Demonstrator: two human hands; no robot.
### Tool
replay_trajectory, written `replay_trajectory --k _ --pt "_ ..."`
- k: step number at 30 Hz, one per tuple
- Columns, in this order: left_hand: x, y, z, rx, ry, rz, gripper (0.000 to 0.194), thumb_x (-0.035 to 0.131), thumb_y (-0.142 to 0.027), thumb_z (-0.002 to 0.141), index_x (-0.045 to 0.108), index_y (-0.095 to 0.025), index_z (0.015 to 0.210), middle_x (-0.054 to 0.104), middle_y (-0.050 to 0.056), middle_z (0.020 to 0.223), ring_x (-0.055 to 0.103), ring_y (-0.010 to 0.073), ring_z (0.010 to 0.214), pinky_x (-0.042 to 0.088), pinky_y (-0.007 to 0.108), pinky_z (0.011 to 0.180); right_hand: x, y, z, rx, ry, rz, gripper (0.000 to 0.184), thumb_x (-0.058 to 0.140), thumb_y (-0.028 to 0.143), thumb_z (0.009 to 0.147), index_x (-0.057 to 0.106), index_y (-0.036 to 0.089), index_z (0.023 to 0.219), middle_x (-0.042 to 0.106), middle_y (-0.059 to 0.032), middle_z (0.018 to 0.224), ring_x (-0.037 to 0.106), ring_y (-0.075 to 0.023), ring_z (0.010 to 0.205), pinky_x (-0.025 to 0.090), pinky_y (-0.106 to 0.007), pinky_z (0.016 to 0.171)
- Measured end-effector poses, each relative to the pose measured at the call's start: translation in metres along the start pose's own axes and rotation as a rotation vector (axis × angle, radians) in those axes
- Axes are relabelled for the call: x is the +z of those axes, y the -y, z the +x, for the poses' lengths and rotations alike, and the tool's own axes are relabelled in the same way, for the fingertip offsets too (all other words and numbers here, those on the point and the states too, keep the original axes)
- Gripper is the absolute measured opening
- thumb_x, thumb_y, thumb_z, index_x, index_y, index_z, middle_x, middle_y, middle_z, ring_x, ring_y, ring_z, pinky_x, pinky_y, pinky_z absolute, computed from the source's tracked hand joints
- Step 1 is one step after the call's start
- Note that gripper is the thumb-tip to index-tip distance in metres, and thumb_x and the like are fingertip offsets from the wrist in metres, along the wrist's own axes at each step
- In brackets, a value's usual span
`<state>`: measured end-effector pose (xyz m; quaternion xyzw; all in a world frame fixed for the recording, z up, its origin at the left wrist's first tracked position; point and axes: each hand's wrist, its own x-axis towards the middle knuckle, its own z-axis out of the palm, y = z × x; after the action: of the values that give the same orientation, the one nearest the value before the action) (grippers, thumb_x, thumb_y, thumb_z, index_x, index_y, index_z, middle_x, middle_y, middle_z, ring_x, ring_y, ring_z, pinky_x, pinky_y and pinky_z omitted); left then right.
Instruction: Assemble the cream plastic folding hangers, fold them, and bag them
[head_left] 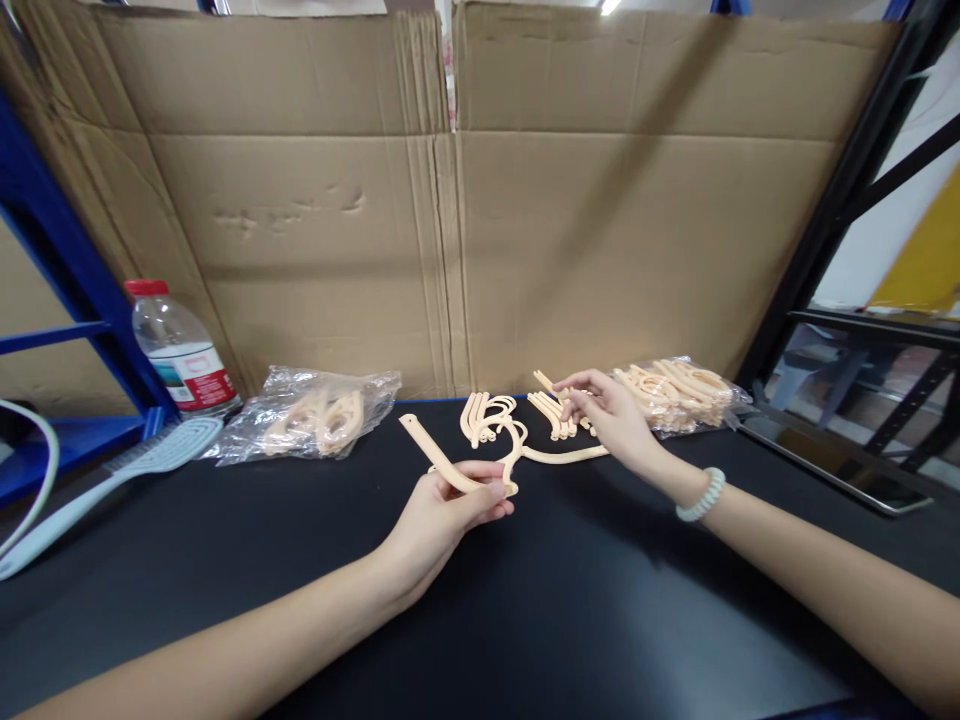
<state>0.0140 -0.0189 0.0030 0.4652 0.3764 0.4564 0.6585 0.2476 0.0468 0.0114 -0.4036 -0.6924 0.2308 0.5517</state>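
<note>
My left hand (457, 505) is closed around a beige plastic clothes hanger, pinching it near its lower bend. One curved hanger arm (429, 447) rises to the upper left, with a small hole near its tip. A second arm (562, 457) extends right from near a curved hook piece (516, 440); how these parts join is partly hidden. Farther right, my right hand (607, 410) has its thumb and fingers closed on a thin beige strip (543, 381), over a row of similar hanger arms (545, 411). Left of that row lie several hook pieces (480, 415).
Clear plastic bags of beige parts lie at the left (315, 415) and right (675, 395). A hairbrush (142, 460) and a red-capped bottle (180, 350) are at far left. A phone-like dark device (832, 465) lies at right. Cardboard (300, 220) walls off the back.
</note>
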Motion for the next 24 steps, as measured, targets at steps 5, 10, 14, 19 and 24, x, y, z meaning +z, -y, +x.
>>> replay_trajectory --k 5,10,14,19,24 --pt "0.000 -0.002 0.000 -0.011 0.021 -0.004 0.030 0.085 -0.024 0.063 0.070 -0.011 0.086 0.070 0.004 0.079 0.066 0.0117 0.072 0.053 0.022 0.076 0.005 0.033 -0.023 0.186 -0.025 0.412 0.027 0.063 0.043 0.082 0.067 0.017 0.091 0.067 -0.0089 0.102 0.065 -0.0170 0.081 0.052 -0.035 0.078" --pt "-0.001 -0.001 0.001 0.015 0.047 -0.007 0.026 0.085 -0.021 0.062 0.068 -0.012 0.079 0.069 0.002 0.078 0.065 0.0105 0.070 0.052 0.022 0.074 0.019 0.041 -0.039 0.281 0.002 0.403 0.024 0.071 0.039 0.076 0.071 0.017 0.083 0.069 -0.0065 0.086 0.062 -0.0151 0.074 0.050 -0.032 0.073" --pt "-0.004 0.002 0.004 0.046 0.080 0.011 0.023 0.084 -0.020 0.064 0.067 -0.013 0.078 0.070 0.002 0.078 0.064 0.0107 0.071 0.052 0.023 0.075 0.027 0.037 -0.047 0.361 -0.011 0.467 0.028 0.078 0.027 0.066 0.069 0.020 0.091 0.066 -0.0038 0.097 0.061 -0.0129 0.075 0.051 -0.030 0.073" --pt "-0.005 0.002 0.005 0.065 0.110 0.054 0.023 0.084 -0.019 0.062 0.067 -0.013 0.077 0.068 0.001 0.077 0.064 0.0119 0.070 0.051 0.024 0.074 0.033 0.034 -0.054 0.459 0.112 0.677 0.050 0.081 0.022 0.062 0.063 0.022 0.109 0.064 -0.0034 0.098 0.063 -0.0131 0.079 0.052 -0.032 0.081" --pt "-0.006 0.001 0.004 0.076 0.161 0.074 0.021 0.083 -0.020 0.063 0.067 -0.015 0.075 0.066 0.001 0.078 0.064 0.0133 0.070 0.051 0.026 0.071 0.037 0.035 -0.057 0.398 0.259 0.643 0.025 0.078 0.025 0.069 0.067 0.018 0.090 0.068 -0.0025 0.086 0.065 -0.0161 0.083 0.052 -0.034 0.085"
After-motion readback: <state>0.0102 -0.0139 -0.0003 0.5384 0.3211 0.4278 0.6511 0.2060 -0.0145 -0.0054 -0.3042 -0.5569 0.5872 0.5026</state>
